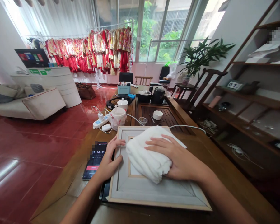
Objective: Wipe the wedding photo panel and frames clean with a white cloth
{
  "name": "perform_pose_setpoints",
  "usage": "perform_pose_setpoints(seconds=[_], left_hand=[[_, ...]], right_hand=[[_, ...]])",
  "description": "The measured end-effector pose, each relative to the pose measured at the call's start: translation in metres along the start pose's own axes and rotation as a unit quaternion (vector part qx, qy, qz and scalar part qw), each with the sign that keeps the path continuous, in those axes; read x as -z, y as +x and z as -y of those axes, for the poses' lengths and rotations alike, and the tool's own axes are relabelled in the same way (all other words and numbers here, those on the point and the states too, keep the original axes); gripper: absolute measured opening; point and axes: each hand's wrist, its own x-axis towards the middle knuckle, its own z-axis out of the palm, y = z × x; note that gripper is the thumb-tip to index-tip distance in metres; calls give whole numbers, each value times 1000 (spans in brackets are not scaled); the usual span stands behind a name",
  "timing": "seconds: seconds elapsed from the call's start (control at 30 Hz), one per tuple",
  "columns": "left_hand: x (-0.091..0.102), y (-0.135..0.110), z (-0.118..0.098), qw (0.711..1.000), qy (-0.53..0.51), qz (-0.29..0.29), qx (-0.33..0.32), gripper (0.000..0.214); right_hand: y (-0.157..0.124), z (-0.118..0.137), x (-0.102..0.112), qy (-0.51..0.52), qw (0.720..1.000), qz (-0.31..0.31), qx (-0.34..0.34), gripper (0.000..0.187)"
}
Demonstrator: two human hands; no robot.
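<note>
A picture frame (163, 196) with a wide grey border and pale wooden edges lies on the wooden table in front of me. On top of it rests a folded white cloth (147, 155), covering most of the frame's middle. My right hand (170, 152) is laid over the cloth, its thumb side hidden, and grips it against the frame. At the frame's left edge, my left hand (112, 157) is closed round the rim, fingers on the border. Some dark flat thing (105, 191) shows from under the frame's left side.
Left of the frame lies a phone (95, 163) with a timer running. Beyond are a power strip (101, 120), a white pail-like container (118, 118), a lidded white cup (122, 103), a small white bowl (158, 115) on a tea tray (144, 109), and a white cable (189, 126). Shelves (249, 109) stand right.
</note>
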Motion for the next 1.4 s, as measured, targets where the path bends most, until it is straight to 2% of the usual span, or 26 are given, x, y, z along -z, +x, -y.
perform_pose_setpoints(seconds=[0.1, 0.2, 0.47, 0.63, 0.8, 1.07, 1.4], left_hand=[[-1, 0, -1, 1000, -1, -3, 2, 36], [-2, 1, -2, 1000, -4, -1, 6, 36], [0, 0, -1, 1000, -10, 1, 5, 36], [-1, -1, 1, 1000, -9, -2, 9, 40], [-2, -1, 2, 1000, -18, -8, 14, 44], [-2, -2, 1, 1000, -23, -6, 20, 45], [-2, 0, 1, 1000, -15, -12, 20, 42]], right_hand=[[-1, 14, -1, 12, 999, 30, 19, 68], [-1, 19, -2, -2, 999, 35, 15, 70], [-3, -2, -2, -75, 996, -41, -36, 72], [-2, 10, -4, -81, 996, -37, -19, 86], [1, 19, -8, -54, 998, -17, 25, 98], [-2, -3, -10, -77, 996, -30, -24, 81], [-2, 20, 1, 30, 998, 44, 43, 74]])
